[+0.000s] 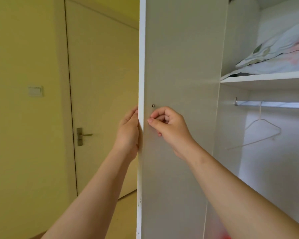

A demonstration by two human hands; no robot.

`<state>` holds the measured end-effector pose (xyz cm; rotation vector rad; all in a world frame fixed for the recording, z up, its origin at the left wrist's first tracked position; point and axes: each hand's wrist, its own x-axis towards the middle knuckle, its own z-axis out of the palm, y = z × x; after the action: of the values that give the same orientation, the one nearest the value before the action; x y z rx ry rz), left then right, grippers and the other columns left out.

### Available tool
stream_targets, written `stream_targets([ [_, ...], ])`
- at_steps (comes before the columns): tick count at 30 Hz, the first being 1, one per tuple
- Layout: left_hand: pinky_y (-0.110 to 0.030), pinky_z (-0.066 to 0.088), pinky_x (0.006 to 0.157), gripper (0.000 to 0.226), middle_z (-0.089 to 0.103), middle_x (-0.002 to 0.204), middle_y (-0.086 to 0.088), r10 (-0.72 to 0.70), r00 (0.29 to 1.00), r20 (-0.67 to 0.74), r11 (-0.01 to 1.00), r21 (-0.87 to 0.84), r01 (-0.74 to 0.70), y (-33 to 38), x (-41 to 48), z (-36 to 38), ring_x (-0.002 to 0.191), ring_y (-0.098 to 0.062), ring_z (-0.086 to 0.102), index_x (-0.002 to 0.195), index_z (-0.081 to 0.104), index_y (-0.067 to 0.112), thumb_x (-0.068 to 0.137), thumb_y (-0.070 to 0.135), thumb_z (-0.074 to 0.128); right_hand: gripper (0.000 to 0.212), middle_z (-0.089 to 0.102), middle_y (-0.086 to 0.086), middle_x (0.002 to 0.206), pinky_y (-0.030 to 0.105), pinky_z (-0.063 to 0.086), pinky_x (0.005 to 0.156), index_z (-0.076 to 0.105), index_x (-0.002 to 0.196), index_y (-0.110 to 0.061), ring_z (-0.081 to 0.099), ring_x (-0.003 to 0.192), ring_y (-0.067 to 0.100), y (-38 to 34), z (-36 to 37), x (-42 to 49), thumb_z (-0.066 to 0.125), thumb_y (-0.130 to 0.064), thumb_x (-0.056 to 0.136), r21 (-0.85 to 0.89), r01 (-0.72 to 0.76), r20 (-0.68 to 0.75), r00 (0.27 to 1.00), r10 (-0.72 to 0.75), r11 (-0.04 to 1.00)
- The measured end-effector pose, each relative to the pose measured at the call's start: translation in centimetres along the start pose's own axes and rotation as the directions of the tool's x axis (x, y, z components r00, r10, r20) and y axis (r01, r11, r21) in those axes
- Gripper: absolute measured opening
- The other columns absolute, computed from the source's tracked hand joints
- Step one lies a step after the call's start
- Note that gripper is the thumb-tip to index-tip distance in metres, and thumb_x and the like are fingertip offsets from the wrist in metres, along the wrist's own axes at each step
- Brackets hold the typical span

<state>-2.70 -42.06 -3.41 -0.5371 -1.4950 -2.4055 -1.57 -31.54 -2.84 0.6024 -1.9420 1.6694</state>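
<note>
An open white wardrobe door stands edge-on in front of me, its inner face turned to the right. A small metal screw head shows on that face near the door's edge. My right hand lies against the inner face just below the screw, fingers curled, thumb and forefinger tips pressed together at the panel. Nothing shows between them. My left hand is on the door's outer side at the same height, its fingers hidden behind the edge.
Inside the wardrobe, folded bedding lies on a shelf. Below it a wire hanger hangs from a metal rail. To the left are a closed room door with a lever handle and a wall switch.
</note>
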Motion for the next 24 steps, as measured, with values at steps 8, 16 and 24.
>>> stream_targets([
  [8,-0.018,0.051,0.057,0.032,0.067,0.088,-0.003,-0.017,0.996,-0.088,0.996,0.09,0.025,0.3,0.8,-2.2,0.066,-0.007,0.064,0.102,0.061,0.023,0.098,0.01,0.031,0.03,0.046,-0.006,0.06,0.019,0.034,0.056,0.051,0.066,-0.026,0.042,0.054,0.005,1.3,2.7,2.0,0.062,-0.005,0.085,-0.113,0.002,-0.009,1.0,-0.003,0.994],
  [16,-0.019,0.043,0.073,0.024,0.06,0.096,0.006,0.269,0.952,-0.148,0.838,0.523,-0.155,2.0,-1.1,-2.1,0.085,-0.011,0.055,0.101,0.062,0.021,0.089,0.006,0.048,0.028,0.047,-0.005,0.062,0.02,0.036,0.056,0.053,0.068,-0.025,0.043,0.055,0.008,0.8,2.1,1.7,0.06,-0.004,0.086,-0.079,-0.026,-0.026,0.999,0.024,0.996],
  [24,-0.007,0.038,0.063,0.027,0.057,0.093,0.011,0.449,0.89,0.083,0.616,0.693,-0.375,3.5,-2.3,3.8,0.078,-0.003,0.052,0.101,0.064,0.018,0.092,0.008,0.042,0.024,0.052,-0.003,0.07,0.022,0.042,0.057,0.052,0.077,-0.026,0.05,0.057,0.011,-1.9,-4.1,1.3,0.053,-0.005,0.087,-0.123,-0.087,-0.127,0.989,0.072,0.989],
])
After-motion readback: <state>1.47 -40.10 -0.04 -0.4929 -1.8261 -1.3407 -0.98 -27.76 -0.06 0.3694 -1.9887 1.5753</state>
